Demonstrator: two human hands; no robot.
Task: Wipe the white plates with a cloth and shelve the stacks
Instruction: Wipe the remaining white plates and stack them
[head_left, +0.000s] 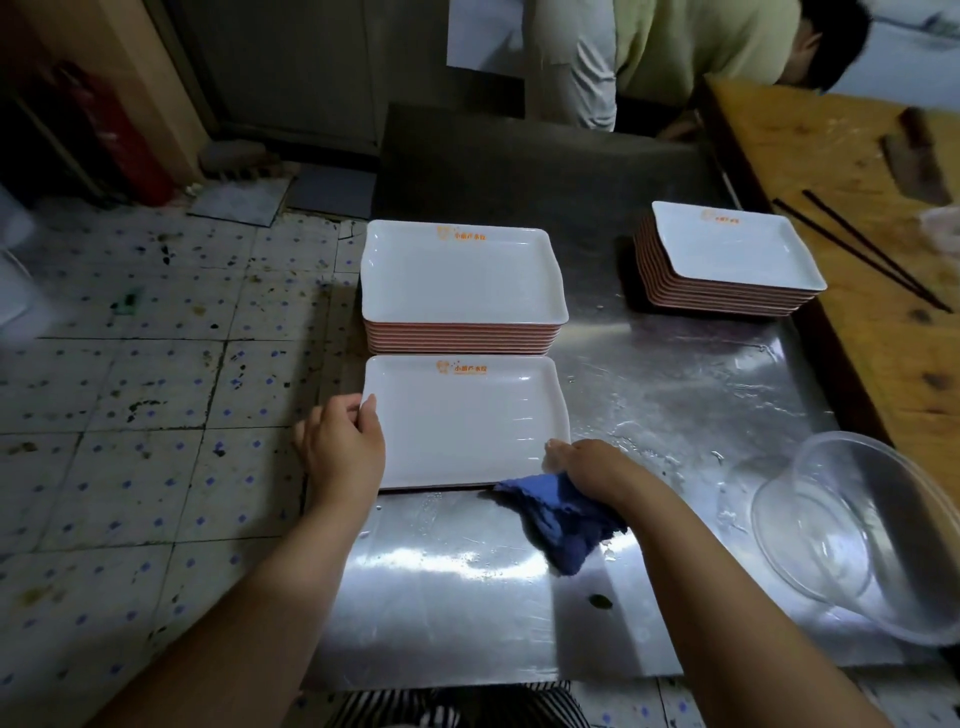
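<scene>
Both hands (345, 447) (587, 465) hold flat plate (462, 421), long axis sideways.

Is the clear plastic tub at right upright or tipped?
Tipped: the clear tub lies on its side on the steel table, mouth facing left.

Dim indoor light, cool grey cast overall. Steel bench (675, 374) throws back broad glare: 1 bright patch near the front edge, a streaked sheen across its wet middle. White plates (457, 270) read clean, not blown out. Soft shadow lies left of the stacks on the tiled floor (156, 364). Far left corner falls nearly black. Wide-angle bend curves the bench edges and the wooden counter (857, 234). Person at top (701, 47) is smeared by motion blur; forearms go soft at the bottom edge.
</scene>
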